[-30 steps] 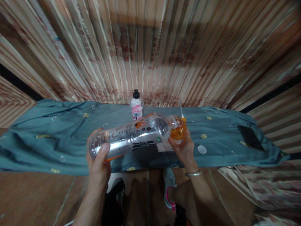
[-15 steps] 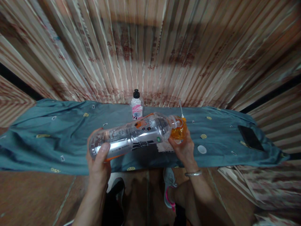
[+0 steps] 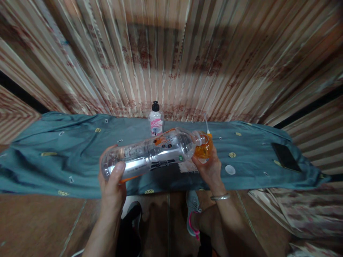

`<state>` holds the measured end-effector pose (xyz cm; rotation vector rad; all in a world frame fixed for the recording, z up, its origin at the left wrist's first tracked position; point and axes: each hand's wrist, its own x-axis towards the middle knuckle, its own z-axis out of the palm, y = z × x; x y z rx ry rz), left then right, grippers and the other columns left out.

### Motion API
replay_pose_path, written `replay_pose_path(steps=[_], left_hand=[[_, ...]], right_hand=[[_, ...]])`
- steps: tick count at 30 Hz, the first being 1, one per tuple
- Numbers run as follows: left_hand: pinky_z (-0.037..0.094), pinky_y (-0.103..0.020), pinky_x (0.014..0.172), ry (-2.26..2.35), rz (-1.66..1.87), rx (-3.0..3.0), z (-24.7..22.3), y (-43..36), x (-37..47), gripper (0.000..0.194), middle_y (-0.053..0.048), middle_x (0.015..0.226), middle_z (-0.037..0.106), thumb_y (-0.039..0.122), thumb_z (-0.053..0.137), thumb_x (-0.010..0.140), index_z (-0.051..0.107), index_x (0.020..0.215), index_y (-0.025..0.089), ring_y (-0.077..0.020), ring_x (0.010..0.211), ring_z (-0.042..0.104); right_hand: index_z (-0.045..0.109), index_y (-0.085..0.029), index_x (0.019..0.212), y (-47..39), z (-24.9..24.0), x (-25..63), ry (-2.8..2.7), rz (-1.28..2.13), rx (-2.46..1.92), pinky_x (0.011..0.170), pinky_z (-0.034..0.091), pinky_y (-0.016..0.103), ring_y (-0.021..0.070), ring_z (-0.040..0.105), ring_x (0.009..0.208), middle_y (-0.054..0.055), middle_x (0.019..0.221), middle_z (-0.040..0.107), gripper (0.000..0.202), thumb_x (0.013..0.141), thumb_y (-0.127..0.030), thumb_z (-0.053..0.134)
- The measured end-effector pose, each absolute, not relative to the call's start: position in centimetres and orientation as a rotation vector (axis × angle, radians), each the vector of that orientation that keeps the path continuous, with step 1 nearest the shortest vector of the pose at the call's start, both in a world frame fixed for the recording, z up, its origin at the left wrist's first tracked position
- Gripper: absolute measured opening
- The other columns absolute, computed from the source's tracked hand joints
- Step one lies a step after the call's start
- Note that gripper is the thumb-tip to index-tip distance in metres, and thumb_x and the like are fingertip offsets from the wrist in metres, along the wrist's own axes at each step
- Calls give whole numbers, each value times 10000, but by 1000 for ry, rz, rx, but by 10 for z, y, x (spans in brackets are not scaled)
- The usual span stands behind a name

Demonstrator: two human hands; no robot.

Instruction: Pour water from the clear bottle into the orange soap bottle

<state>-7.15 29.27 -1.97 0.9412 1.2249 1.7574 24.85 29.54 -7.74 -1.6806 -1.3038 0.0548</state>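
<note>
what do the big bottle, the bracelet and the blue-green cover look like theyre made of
Big bottle: probably glossy plastic, see-through with bright highlights. Bracelet: likely polished metal from its silvery sheen, but that's uncertain. Blue-green cover: seemingly matte fabric, given soft wrinkles and draped edge.

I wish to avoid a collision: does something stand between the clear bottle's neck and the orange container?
Nothing visible does. The left hand holds the clear bottle, whose neck overlaps the orange container in the right hand in this view. I cannot tell whether they touch.
</note>
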Motion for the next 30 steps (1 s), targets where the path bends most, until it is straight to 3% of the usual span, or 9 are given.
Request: replay_pose_path(steps=[21,25,30], left_hand=[[604,-355,877,1251,1853,834,-6,289,-54,625,-40,1085,762,578,962,650,793,1167,269,-262,984,709],[609,-356,814,1220,1803,842,-12,291,-65,670,-44,1072,762,580,981,641,790,1206,274,-271,967,710],[625,-367,850,1209,1785,850,-15,292,-68,709,-48,1111,761,575,990,645,784,1250,268,-278,993,718]], right_hand=[[564,-174,1552,295,-79,249,-1315,13,-1671,1051,679,535,384,794,1279,214,1433,783,874,833,-596,826],[558,-176,1563,295,-79,249,-1325,12,-1683,1042,681,524,378,789,1281,211,1441,775,888,839,-609,834],[586,-178,1535,296,-81,249,-1330,-40,-1683,1009,694,505,362,812,1228,193,1394,804,855,846,-621,829]])
